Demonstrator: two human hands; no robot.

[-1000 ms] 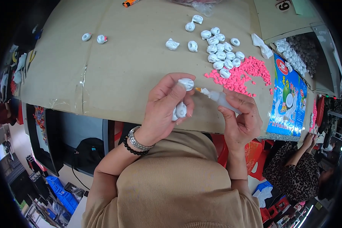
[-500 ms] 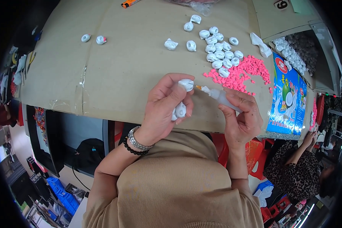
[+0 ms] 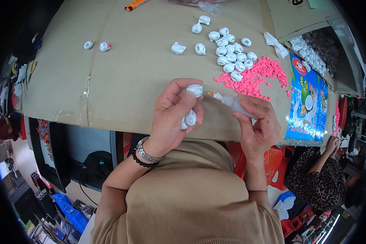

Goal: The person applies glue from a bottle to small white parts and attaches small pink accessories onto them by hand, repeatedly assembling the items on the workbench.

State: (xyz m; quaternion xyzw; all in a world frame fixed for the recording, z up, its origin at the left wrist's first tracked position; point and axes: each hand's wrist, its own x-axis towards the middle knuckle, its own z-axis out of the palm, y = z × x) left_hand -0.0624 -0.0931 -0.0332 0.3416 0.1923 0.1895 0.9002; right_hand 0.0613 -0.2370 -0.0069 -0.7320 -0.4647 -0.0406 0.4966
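Between thumb and forefinger, my left hand [image 3: 171, 114] pinches a small white rounded piece [image 3: 194, 90]. Its lower fingers are curled around more white pieces [image 3: 190, 118], partly hidden by the palm. My right hand [image 3: 259, 124] is closed around a translucent needle-tip squeeze bottle [image 3: 235, 103], held sideways. The bottle's thin needle points left at the pinched piece, with its tip at or very near that piece; I cannot tell whether it touches. Both hands are above the table's near edge.
Several similar white pieces [image 3: 230, 57] cluster beyond my hands, beside scattered small pink pieces [image 3: 248, 81]. Two white pieces with pink bits [image 3: 104, 46] lie far left. An orange cutter [image 3: 135, 5], a blue printed sheet [image 3: 307, 103] and a co-worker [image 3: 319, 183] are around.
The gap between the pinched white piece and the bottle's amber nozzle base has widened slightly, showing more needle. The view has shifted a little. Both hands keep their grips.
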